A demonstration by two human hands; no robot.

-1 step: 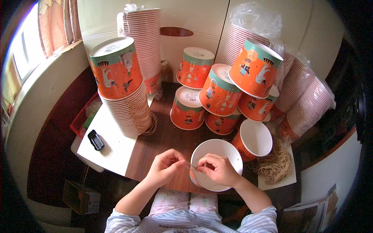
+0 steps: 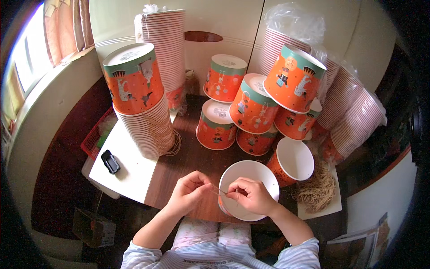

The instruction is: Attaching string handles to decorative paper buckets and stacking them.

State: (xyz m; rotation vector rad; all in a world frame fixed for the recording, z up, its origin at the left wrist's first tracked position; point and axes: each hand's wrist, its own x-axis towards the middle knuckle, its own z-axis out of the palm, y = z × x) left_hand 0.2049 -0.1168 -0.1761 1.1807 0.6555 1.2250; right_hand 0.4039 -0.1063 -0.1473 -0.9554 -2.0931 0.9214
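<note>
Thin string [image 2: 219,191], pale, short run visible, stretched between both hands at the near-left rim of an open bucket; can't tell if it's threaded through or just in front of the wall. Left to right: white board [image 2: 136,179] with a small black case [image 2: 110,162] lying on it. Behind that, tall nested stack of buckets [image 2: 141,127] with one printed orange-and-green bucket [image 2: 134,80] upside down on top, loops of tan cord [image 2: 177,143] hanging down the stack's right side. Then brown worktop [image 2: 165,175], bare in front of the stack. Left hand [image 2: 192,189] pinches one end of the string between thumb and index tips, other fingers curled. Right hand [image 2: 248,195] over the bucket mouth, thumb and index pressed on the string too, a bit of tail seemingly hanging under them. Open bucket [image 2: 244,168] sits upright under the right hand, white inside. Behind it, upturned orange buckets [image 2: 253,105] piled up. Right of it, another bucket [image 2: 298,159] tilted, mouth toward the person, then a tangled string bundle [image 2: 317,190] and plastic-wrapped stacks [image 2: 354,121]. Handling, my guess: string next to weightless, limp, a bit rough so not very slippery, could tangle or fray; best held by fingertips close to the working end. Bucket likely light stiff card, slides or dents easily, so hold by the rolled rim, no squeezing the wall
</note>
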